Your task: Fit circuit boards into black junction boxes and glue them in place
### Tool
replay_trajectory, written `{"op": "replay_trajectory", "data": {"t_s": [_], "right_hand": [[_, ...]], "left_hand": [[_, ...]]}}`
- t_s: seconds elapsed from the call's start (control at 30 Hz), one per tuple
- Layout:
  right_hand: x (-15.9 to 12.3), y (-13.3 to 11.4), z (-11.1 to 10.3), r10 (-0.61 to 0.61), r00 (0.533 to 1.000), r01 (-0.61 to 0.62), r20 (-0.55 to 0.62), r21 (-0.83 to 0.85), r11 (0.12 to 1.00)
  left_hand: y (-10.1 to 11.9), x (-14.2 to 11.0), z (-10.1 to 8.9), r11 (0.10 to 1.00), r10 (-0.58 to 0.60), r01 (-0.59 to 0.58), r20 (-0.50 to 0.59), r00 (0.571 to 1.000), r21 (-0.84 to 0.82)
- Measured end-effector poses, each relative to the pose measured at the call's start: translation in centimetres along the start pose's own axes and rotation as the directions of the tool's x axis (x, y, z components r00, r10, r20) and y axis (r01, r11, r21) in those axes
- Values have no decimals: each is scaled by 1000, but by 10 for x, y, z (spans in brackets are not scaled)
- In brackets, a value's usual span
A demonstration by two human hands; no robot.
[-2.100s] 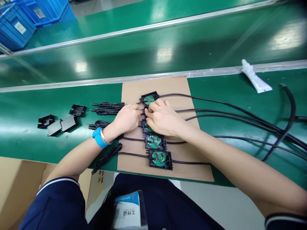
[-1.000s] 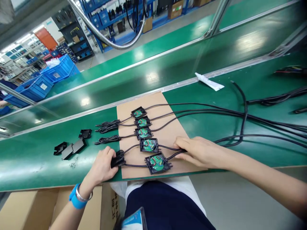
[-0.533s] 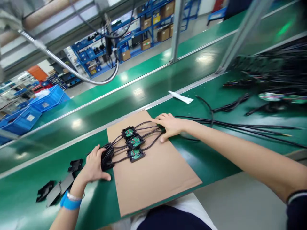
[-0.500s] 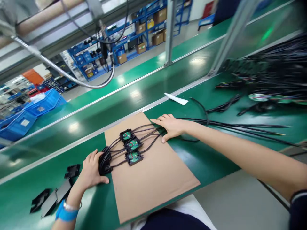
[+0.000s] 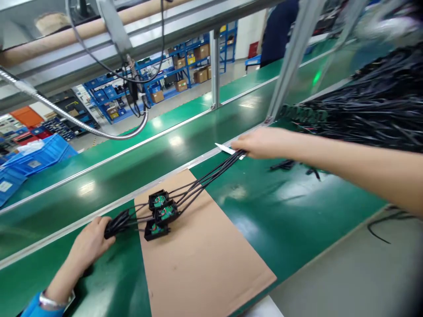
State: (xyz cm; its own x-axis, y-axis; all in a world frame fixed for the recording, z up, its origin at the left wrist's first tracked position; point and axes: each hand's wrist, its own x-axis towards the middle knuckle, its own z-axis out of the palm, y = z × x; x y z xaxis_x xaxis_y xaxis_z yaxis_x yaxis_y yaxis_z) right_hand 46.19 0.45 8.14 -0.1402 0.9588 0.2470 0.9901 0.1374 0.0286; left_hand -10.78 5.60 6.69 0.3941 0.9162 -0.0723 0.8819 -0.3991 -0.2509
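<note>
Three small black housings [image 5: 166,212] with green circuit boards inside hang together over a cardboard sheet [image 5: 205,251]; whether they touch it I cannot tell. Black cables run out of them on both sides. On the left, my left hand [image 5: 90,241] is closed around a bundle of coiled black cables [image 5: 118,223]. My right hand [image 5: 256,143] grips the long black cables [image 5: 211,176] on the other side, which are pulled fairly straight and raised above the bench. Partly behind my right hand and the cables lies a white tube [image 5: 224,149].
A large heap of black cables [image 5: 373,105] fills the right of the green bench [image 5: 264,211]. Smaller cable pieces [image 5: 284,165] lie before it. Upright metal posts [image 5: 287,70] and a low rail border the far side. A flexible metal hose [image 5: 82,125] hangs at upper left, near blue bins [image 5: 39,154].
Both hands have closed on the cables. My right hand has lifted its cables up and away, my left has moved left, and the housings have shifted left, out of their neat row.
</note>
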Motion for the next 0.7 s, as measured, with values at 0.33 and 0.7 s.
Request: {"op": "replay_trajectory", "data": {"t_s": [0.33, 0.7], "right_hand": [[233, -13, 18, -9, 999, 19, 44, -223, 975], [246, -215, 136, -470, 882, 448, 27, 260, 856]], "left_hand": [[-69, 129, -16, 955, -295, 296, -99, 950, -8], [-106, 23, 49, 845, -477, 450, -26, 879, -290]]}}
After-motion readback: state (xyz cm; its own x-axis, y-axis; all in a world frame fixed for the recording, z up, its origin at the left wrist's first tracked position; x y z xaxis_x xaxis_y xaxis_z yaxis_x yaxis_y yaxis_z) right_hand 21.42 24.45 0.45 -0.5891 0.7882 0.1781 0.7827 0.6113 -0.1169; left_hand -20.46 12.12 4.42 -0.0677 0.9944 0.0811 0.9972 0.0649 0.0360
